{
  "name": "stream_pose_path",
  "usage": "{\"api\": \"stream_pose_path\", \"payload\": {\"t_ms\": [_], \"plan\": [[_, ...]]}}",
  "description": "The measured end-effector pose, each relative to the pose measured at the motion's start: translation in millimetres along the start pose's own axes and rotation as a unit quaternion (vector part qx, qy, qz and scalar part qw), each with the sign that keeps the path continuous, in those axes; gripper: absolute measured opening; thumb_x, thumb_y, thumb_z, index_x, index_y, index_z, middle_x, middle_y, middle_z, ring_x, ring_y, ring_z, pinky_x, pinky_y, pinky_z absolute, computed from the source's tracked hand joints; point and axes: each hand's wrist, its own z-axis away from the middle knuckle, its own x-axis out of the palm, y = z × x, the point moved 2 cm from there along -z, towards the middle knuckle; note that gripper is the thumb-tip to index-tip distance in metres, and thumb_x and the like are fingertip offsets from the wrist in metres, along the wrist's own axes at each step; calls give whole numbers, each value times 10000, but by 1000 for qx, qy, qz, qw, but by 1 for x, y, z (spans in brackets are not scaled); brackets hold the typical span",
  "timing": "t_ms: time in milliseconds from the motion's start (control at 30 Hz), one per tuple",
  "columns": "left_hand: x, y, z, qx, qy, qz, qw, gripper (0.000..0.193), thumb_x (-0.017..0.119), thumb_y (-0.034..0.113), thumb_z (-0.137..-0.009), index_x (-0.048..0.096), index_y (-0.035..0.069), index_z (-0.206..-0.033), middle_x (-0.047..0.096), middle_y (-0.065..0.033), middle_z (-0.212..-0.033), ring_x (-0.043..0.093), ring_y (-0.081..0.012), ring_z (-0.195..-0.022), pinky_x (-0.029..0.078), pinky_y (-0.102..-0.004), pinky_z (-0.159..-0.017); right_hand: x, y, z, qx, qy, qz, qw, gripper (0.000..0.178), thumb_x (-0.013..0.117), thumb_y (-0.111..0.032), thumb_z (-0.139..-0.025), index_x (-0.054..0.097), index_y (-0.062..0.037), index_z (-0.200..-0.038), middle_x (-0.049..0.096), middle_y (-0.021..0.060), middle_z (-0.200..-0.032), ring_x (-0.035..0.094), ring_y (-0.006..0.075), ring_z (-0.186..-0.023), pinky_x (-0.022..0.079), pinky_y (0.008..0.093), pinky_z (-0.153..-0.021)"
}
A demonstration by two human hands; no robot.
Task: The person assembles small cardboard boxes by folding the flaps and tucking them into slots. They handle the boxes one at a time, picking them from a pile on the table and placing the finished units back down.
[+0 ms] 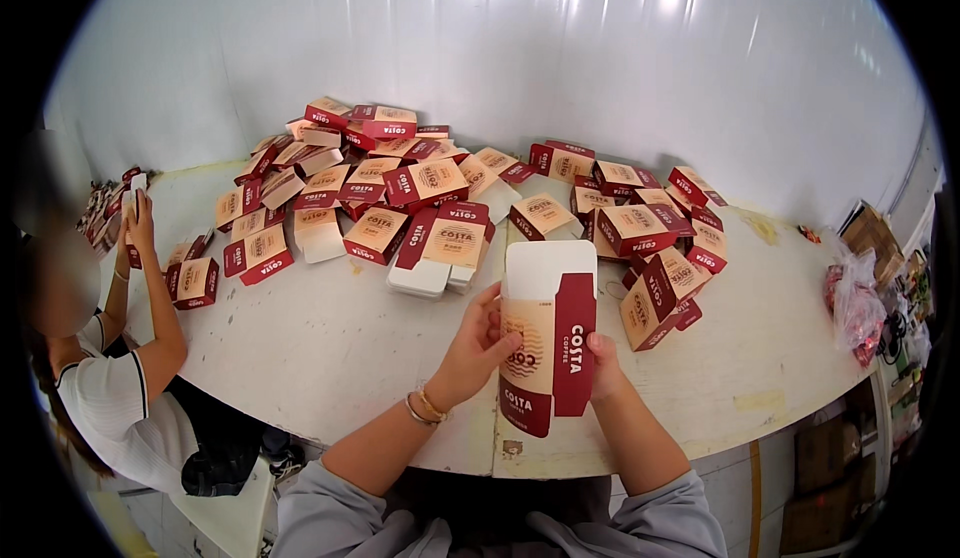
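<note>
Above the near edge of the table I hold a maroon and cream cardboard carton (527, 333), upright, between both hands. A white flap stands up at its top end, and the carton looks mostly flat. My left hand (470, 353) grips its left edge, thumb across the cream front. Closed on the right edge is my right hand (605, 368), its fingers mostly hidden behind the maroon panel. Just beyond lies a small stack of flat cartons (447, 241) of the same kind.
A heap of folded cartons (383, 228) spreads along the wall at the far left, and another pile (640, 228) lies to the right. At the left a co-worker (130, 358) in a white top holds a carton. A plastic bag (857, 303) sits beyond the table's right end.
</note>
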Motion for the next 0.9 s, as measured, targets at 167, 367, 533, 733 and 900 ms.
{"api": "stream_pose_path", "payload": {"t_ms": [167, 367, 533, 733, 900], "plan": [[-8, 7, -7, -51, 52, 59, 996, 465, 621, 22, -1051, 431, 29, -1475, 640, -105, -1363, 631, -150, -1244, 570, -322, -1010, 10, -17, -18, -147, 156, 144, 966, 581, 633, -49, -1016, 409, -26, -1552, 625, 173, -1411, 686, 225, -1187, 577, 379, -1002], [-8, -3, 1, -101, -24, 82, 991, 384, 566, 70, -1094, 497, 35, -1471, 661, -97, -1365, 647, -155, -1226, 564, -345, -1025, 6, -26, -17, -304, 145, 543, 769, 557, 759, -64, -931, 576, -109, -1455, 458, 177, -1414, 518, 303, -1294, 477, 394, -1068], [-2, 2, 2, -100, -52, 2, 994, 402, 529, 140, -1126, 467, 1, -1498, 634, -69, -1389, 616, -139, -1241, 533, -338, -1048, 15, -21, -14, -289, 132, 566, 761, 382, 768, -85, -916, 637, -100, -1274, 436, 178, -1403, 501, 328, -1291, 417, 426, -1108], [4, -2, 6, 7, -71, -140, 988, 491, 566, 163, -1109, 390, 3, -1539, 540, -86, -1473, 554, -161, -1317, 481, -348, -1107, 19, -17, -15, -232, 152, 577, 768, 274, 786, -99, -896, 566, -81, -1058, 433, 157, -1346, 509, 294, -1215, 425, 400, -1075], [15, 10, 7, 6, 43, -169, 985, 664, 710, 244, -1034, 337, 2, -1528, 537, -139, -1437, 561, -192, -1312, 490, -358, -1097, 9, -14, -12, -184, 67, 402, 894, 264, 770, -58, -907, 535, -96, -1024, 431, 128, -1402, 506, 240, -1255, 419, 365, -1081]]}}
